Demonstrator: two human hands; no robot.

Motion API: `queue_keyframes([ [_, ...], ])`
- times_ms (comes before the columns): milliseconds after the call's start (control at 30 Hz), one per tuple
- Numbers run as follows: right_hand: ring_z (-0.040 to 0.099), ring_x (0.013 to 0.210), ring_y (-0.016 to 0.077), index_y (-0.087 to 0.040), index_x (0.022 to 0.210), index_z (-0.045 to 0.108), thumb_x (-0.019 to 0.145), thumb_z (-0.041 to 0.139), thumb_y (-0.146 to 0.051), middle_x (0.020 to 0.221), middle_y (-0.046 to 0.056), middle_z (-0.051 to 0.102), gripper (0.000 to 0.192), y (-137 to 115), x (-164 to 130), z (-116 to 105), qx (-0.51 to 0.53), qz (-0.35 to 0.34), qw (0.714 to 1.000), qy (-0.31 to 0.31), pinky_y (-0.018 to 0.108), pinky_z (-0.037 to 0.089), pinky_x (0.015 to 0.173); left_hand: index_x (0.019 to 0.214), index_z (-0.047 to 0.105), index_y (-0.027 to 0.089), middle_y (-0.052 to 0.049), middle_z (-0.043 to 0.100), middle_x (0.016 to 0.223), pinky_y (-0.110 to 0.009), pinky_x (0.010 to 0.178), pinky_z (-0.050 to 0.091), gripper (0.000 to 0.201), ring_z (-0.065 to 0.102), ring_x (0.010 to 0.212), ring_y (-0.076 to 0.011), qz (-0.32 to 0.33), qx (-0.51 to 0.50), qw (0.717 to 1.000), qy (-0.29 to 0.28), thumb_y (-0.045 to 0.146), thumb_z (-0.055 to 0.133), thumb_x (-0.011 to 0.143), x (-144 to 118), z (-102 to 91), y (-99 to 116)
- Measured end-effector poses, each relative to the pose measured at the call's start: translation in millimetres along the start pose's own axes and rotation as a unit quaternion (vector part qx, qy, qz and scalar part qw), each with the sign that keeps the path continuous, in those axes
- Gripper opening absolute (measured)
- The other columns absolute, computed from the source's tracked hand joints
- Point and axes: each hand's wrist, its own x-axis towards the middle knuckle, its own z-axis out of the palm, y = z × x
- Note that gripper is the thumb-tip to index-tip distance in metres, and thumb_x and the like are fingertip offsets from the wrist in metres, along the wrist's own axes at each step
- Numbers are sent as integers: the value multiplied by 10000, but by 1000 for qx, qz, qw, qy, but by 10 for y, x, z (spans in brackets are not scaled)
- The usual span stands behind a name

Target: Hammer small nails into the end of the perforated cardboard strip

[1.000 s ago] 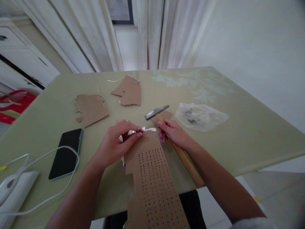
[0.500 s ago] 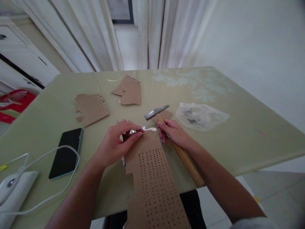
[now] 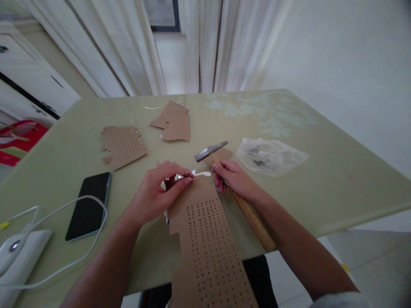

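Note:
My left hand (image 3: 159, 190) is closed in a pinch, thumb and forefinger around a small nail (image 3: 188, 173) at the upper edge of a long strip of cardboard (image 3: 205, 226). Only a bit of grey metal shows between the fingertips. Rows of punched holes run down the strip, which reaches past the near table edge. A hammer (image 3: 250, 216) with a wooden handle is gripped in my right hand (image 3: 233, 177). Its steel head is raised a little up and right of my left fingertips, apart from them. Something white peeks out beyond the cardboard's top edge.
A punched cardboard piece (image 3: 123, 147) and torn cardboard scraps (image 3: 176, 124) lie farther back on the table (image 3: 321, 184). A clear plastic bag (image 3: 272, 158) with dark bits sits right. At left are a phone (image 3: 88, 205), a white cable (image 3: 61, 209) and a power strip (image 3: 25, 256).

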Motion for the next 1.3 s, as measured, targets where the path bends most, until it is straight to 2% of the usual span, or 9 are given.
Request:
queue_keyframes([
  [767, 615, 470, 116, -216, 798, 588, 1062, 621, -542, 630, -18, 657, 421, 24, 12, 8, 5, -2, 1000, 0, 241, 451, 456, 1009, 828, 247, -1, 789, 868, -278, 619, 450, 100, 578, 651, -121, 6, 10, 1000, 3, 289, 738, 1020, -9, 20, -28],
  [1300, 617, 491, 123, -217, 807, 586, 1025, 649, -586, 634, -18, 650, 433, 19, 13, -25, -13, -22, 1000, -4, 243, 445, 473, 974, 814, 244, -8, 836, 893, -375, 789, 443, 104, 635, 738, -173, 65, 82, 994, -10, 260, 725, 1026, -1, 30, 22],
])
